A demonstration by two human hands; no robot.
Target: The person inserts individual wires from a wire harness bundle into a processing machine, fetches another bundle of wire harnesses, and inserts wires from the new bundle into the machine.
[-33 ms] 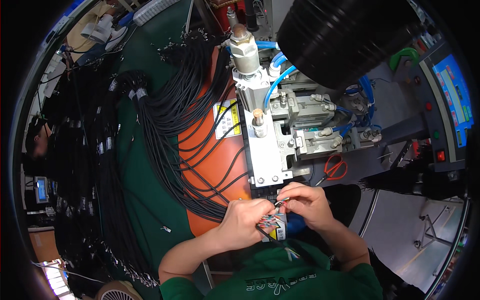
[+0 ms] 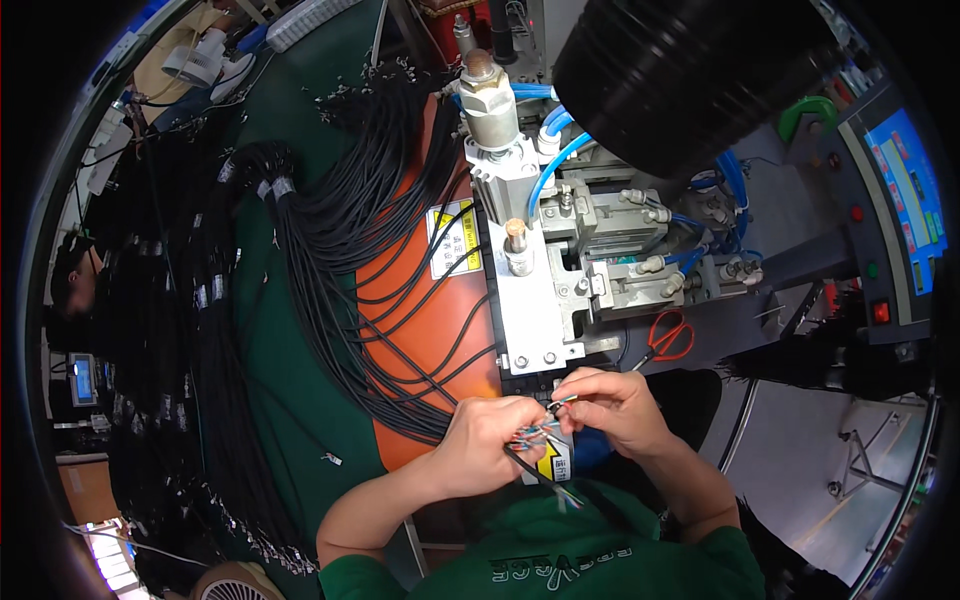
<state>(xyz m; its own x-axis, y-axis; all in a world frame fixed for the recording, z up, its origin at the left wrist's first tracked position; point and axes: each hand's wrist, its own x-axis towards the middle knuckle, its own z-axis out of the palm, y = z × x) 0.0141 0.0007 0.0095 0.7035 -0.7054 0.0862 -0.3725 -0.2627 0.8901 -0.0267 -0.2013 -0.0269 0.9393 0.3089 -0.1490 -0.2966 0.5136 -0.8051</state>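
Observation:
My left hand is closed around a bunch of black cables, whose stripped ends show thin coloured wires below the fingers. One black cable slants down from this hand toward my shirt, its own coloured wires fanned at the tip. Thumb and fingers of my right hand pinch small wire ends, with green and red showing, right beside the left fingertips. Both hands are just in front of the metal press machine. The exact grip point is partly hidden by the fingers.
Many black cables lie over an orange plate and green table at left. Red-handled scissors rest right of the press. A large black tube hangs above. A control screen stands far right.
The hanging cable below my left hand has shifted slightly up and left. My left hand has turned a little, and the right hand keeps its pinch in nearly the same place.

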